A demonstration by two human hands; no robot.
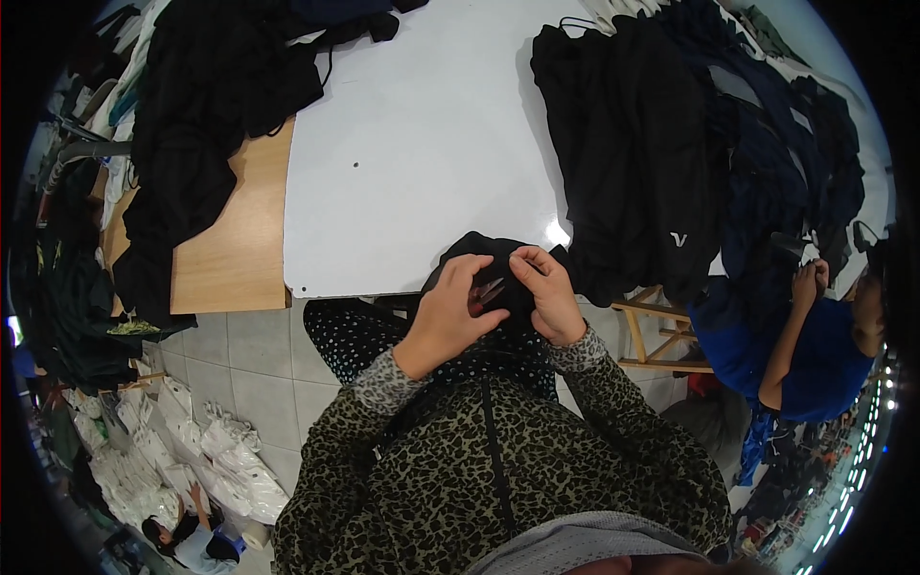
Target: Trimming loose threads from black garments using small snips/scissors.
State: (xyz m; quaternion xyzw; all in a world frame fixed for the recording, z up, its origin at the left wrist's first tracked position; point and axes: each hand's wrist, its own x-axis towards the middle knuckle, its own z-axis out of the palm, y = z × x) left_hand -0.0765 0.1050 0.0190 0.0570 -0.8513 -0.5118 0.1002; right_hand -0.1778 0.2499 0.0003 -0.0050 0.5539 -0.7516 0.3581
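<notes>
Holding small red-handled snips (488,291) in the left hand (446,321), low over a bunched black garment (479,247) at the near edge of the white tabletop (422,172); pointing the blades forward and to the right, long axis on a slant, kinda toward the right hand (553,302); spreading the left thumb and forefinger well apart around the snips, with the handle tucked in by the palm (can't see the lower fingers, fwiw); angling the right hand forward and inward, with thumb and forefinger tips close together near the blades; can't tell if pinching cloth, thread or nothing there; slanting both forearms in toward each other in leopard-print sleeves (632,412); can't read any long axis off the garment, too crumpled.
</notes>
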